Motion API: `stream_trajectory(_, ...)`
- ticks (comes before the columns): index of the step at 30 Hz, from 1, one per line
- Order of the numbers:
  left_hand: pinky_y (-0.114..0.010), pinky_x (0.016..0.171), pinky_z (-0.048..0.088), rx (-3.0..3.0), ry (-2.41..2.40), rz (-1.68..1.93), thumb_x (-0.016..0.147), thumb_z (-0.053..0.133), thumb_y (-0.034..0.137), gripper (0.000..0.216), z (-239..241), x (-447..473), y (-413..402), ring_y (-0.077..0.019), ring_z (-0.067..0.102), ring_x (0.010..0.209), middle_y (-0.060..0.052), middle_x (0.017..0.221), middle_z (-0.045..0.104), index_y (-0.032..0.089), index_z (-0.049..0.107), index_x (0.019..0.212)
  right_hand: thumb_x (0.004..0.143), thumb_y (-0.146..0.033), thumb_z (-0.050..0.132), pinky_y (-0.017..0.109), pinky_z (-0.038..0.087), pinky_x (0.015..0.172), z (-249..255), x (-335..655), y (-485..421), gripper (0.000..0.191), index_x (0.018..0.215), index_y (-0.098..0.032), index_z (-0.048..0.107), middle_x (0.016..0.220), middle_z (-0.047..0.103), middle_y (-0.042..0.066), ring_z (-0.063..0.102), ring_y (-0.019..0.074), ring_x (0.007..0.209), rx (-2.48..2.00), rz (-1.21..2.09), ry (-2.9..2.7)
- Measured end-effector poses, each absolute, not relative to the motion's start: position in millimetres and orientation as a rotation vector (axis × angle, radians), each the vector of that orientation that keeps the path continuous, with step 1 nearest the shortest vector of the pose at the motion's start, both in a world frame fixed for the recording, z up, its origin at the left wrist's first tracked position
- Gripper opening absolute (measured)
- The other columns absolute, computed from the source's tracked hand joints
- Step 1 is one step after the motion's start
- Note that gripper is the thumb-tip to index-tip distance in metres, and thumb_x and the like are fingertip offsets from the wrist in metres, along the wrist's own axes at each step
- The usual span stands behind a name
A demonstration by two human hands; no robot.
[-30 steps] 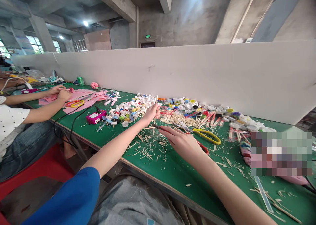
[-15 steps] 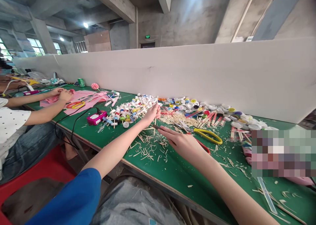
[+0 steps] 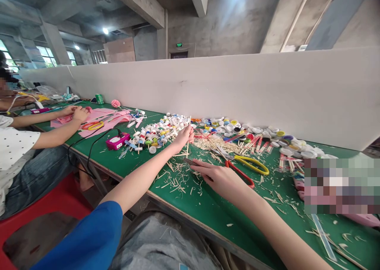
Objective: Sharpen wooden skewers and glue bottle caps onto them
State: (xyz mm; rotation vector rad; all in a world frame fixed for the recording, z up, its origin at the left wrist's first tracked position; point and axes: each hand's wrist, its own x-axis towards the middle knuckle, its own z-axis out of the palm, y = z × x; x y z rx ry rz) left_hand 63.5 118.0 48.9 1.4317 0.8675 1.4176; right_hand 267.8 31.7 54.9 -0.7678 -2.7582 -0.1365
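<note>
My left hand (image 3: pixel 184 137) is closed around a thin wooden stick (image 3: pixel 187 148), which stands nearly upright over the table. Just below and to the right, my right hand (image 3: pixel 217 176) grips a small dark knife (image 3: pixel 188 161), its handle hidden in the fingers. The blade points left and sits a little apart from the stick's lower end. Thin wood shavings (image 3: pixel 178 177) lie scattered under both hands. Beyond my right hand rest scissors (image 3: pixel 251 163) with one yellow and one red handle.
Bottle caps on sticks (image 3: pixel 157 133) are heaped behind my left hand. Loose caps (image 3: pixel 230 125) and cut sticks (image 3: pixel 219 144) lie farther right. A magenta box (image 3: pixel 118 141) with black cables is at left. A co-worker's hands (image 3: pixel 78 112) handle pink sheets. A white partition (image 3: pixel 208 88) closes the back.
My right hand has drawn down with the knife, away from the stick, and more of the scissors' red handle shows. My left hand keeps the stick in about the same place.
</note>
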Motion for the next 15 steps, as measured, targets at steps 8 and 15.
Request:
stream_trajectory(8,-0.021,0.053,0.036,1.435,0.835,1.435,0.095,0.036,0.057,0.046,48.1,63.7,119.9,-0.0092,0.03,0.047,0.007,0.051,0.027,0.021,0.033,0.067,0.093,-0.011,0.041,0.031,0.062,0.073,53.6,269.4,32.7,0.052,0.136,-0.034,0.057,0.14,0.055,-0.005,0.072,0.0182,0.095,-0.813,-0.2,-2.698)
stream_trajectory(15,-0.02,0.052,0.035,1.441,0.829,1.445,0.096,0.035,0.057,0.046,46.6,62.9,122.5,-0.0087,0.031,0.046,0.007,0.05,0.028,0.021,0.034,0.068,0.091,-0.011,0.043,0.028,0.057,0.052,54.7,268.7,37.4,0.052,0.136,-0.033,0.057,0.146,0.047,-0.003,0.073,0.0155,0.07,-0.918,-0.447,-2.632)
